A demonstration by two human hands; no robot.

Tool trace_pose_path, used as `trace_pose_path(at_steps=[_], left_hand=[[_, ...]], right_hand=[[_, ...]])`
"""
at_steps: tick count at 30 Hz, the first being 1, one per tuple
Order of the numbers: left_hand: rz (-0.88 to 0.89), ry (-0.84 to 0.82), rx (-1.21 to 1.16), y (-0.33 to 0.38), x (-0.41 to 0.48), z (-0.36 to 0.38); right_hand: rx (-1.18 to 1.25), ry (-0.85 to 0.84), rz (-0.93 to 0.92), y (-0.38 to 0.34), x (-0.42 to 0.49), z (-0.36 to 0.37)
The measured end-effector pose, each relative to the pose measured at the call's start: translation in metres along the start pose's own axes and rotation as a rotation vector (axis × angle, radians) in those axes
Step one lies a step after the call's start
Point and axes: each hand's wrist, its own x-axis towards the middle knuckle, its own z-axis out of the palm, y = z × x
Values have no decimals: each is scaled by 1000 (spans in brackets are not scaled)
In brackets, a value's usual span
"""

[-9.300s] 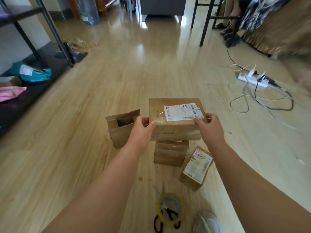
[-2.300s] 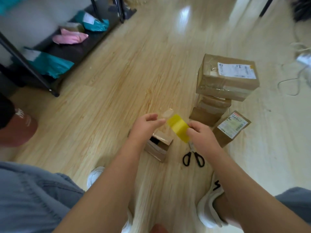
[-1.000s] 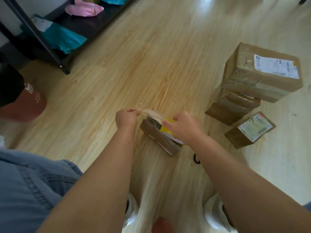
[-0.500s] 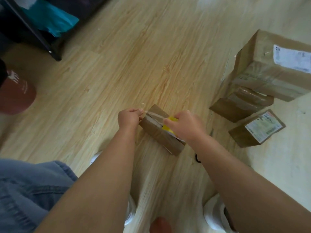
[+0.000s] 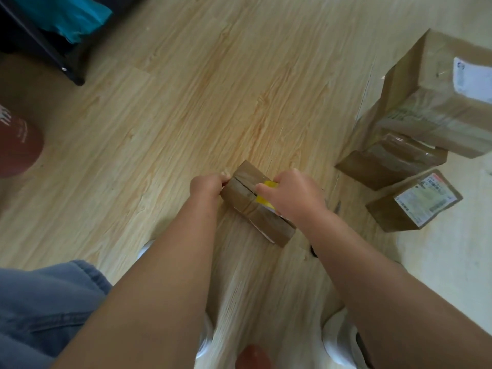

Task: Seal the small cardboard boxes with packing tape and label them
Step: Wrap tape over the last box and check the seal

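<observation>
A small cardboard box (image 5: 246, 199) lies on the wooden floor between my hands, its top seam closed. My left hand (image 5: 206, 183) pinches the tape end against the box's left end. My right hand (image 5: 291, 194) grips the yellow roll of packing tape (image 5: 262, 199) on top of the box, and most of the roll is hidden under my fingers. A clear strip of tape runs across the box between the two hands.
A stack of taped boxes (image 5: 431, 113) stands at the right, with a labelled small box (image 5: 414, 201) on the floor in front of it. A black rack (image 5: 40, 41) holding a teal bag (image 5: 69, 16) is at the top left. My white shoes (image 5: 338, 339) are below.
Since half a second ago my right hand has drawn the tape roll further along the box top while my left hand keeps the tape end pinned. The view has shifted slightly.
</observation>
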Motion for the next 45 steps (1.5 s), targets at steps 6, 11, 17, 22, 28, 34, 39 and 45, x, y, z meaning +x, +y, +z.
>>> trace_pose_path(at_steps=[6,11,17,22,28,34,39,45], left_hand=[[-134,-51,-155,1,-17,14],[143,153,141,-4,-4,9],[578,108,387,-9,-12,22],[491,-96,196,-23,-11,17],[486,-146,153,-29,-5,17],[536,-111,204,-32,-2,20],[578,-84,246,-33,-2,20],[592,-77,243,-34,-1,19]], right_hand=[[31,-9,-8,7,2,1],[-4,13,-16,5,3,0],[30,20,-7,7,1,-1],[27,-6,-3,5,0,-5],[253,-219,-24,14,-15,-18],[288,-267,70,34,-25,-26],[162,-283,135,43,-29,-25],[104,-297,227,67,-37,-24]])
